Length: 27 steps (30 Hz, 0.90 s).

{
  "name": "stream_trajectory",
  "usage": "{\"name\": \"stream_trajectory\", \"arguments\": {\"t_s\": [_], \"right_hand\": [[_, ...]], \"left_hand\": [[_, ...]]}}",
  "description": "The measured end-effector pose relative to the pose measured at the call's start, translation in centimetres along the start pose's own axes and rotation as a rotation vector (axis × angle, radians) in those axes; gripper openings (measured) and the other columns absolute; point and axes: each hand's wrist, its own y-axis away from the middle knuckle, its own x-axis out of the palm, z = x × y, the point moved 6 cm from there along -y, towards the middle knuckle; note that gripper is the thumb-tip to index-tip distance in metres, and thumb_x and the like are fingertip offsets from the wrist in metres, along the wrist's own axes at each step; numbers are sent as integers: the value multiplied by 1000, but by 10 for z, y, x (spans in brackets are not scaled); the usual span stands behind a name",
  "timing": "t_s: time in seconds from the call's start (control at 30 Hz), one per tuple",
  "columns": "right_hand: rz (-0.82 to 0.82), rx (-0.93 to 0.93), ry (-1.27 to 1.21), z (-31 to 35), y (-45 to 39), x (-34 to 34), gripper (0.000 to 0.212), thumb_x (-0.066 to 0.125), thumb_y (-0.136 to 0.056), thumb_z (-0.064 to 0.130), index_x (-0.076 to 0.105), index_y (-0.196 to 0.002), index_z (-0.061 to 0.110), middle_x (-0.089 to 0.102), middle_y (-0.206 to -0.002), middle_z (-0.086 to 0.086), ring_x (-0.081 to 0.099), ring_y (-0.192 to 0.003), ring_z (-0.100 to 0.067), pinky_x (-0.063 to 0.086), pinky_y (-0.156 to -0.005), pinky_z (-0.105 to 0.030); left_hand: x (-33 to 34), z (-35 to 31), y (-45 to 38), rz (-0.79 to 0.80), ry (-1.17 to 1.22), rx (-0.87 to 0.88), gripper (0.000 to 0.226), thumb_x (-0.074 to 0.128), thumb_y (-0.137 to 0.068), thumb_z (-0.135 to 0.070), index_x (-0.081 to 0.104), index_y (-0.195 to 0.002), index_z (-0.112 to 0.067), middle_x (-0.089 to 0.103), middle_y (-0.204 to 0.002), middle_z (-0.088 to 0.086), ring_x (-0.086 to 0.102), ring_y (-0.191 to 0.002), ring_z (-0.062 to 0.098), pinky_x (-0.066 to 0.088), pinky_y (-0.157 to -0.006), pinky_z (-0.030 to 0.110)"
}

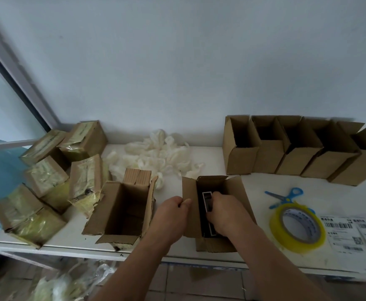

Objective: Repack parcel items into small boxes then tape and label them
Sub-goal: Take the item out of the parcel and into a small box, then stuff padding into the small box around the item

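Hands were both busy: my left hand (173, 208) pinched the flap of the small brown cardboard box (212, 213) on the white desk (264, 185), my right hand (225, 210) gripped the black rectangular item (206, 199) half inside it. I feared the item could jam against a flap if I pushed it tilted.

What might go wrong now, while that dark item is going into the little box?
1. The right hand is pushing the black rectangular item into the small brown cardboard box, which looks snug, so it could jam or crumple a flap.
2. The left hand only pinches the left flap, so the box could tip.
3. That box sits near the white table's front edge and might slide off.
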Motion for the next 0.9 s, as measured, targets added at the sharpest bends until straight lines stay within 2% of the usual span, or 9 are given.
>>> {"name": "stream_trajectory", "arguments": {"t_s": [0.1,0.2,0.27,0.37,0.47,0.63,0.7,0.8,0.9], "right_hand": [[-3,9,-11,0,1,-3,39,60,-94,26,47,-129,13,61,-117,-8,60,-104,-23,48,-80,-29],[-32,-6,-31,0,3,-12,35,61,-95,30,49,-122,12,61,-116,-8,60,-102,-23,43,-73,-28],[-74,-23,-45,1,5,-21,30,61,-95,31,51,-117,14,60,-109,-5,58,-94,-20,43,-70,-28],[-108,-37,-92,0,10,-31,21,59,-96,31,53,-111,17,55,-93,2,57,-86,-15,53,-75,-30],[-87,-29,-168,1,12,-38,17,58,-96,31,55,-106,17,61,-95,-3,65,-86,-20,58,-79,-40],[-124,-78,-295,22,-1,-71,15,57,-96,24,58,-103,11,69,-90,-9,71,-79,-25,60,-76,-42],[-178,-112,-273,33,-17,-87,15,57,-96,25,61,-101,11,70,-85,-8,71,-75,-21,59,-78,-42],[-229,-139,-190,43,-61,-96,27,57,-95,28,68,-99,4,70,-92,-13,68,-83,-27,57,-81,-44],[-98,-112,49,47,-108,-82,31,61,-93,36,70,-101,8,69,-103,-8,64,-88,-24,52,-74,-33]], "left_hand": [[0,0,0,-4,-5,4,26,43,-102,-40,59,-91,-23,63,-90,0,62,-83,14,52,-67,27],[-1,-1,-1,-9,-14,3,26,43,-102,-40,59,-91,-22,64,-89,1,63,-81,14,51,-64,26],[0,0,-2,-3,21,0,25,44,-102,-39,59,-92,-22,64,-90,2,64,-83,16,56,-72,32],[1,1,-3,13,83,-18,21,46,-101,-40,59,-96,-24,65,-94,1,64,-87,17,57,-80,38],[3,-1,-3,25,102,-24,23,47,-100,-42,58,-110,-24,64,-100,-4,62,-90,11,54,-72,30],[3,-5,-4,42,170,-39,28,48,-100,-43,57,-118,-25,63,-101,-9,61,-90,5,46,-62,22],[3,-6,-4,41,199,-44,28,48,-100,-44,55,-121,-27,61,-102,-11,59,-90,3,45,-62,21],[2,-8,-6,44,256,-55,28,48,-100,-43,52,-123,-27,59,-100,-14,58,-89,2,44,-61,19],[2,-10,-10,48,315,-61,25,49,-100,-41,53,-121,-28,61,-100,-14,59,-90,2,45,-62,19]]}}
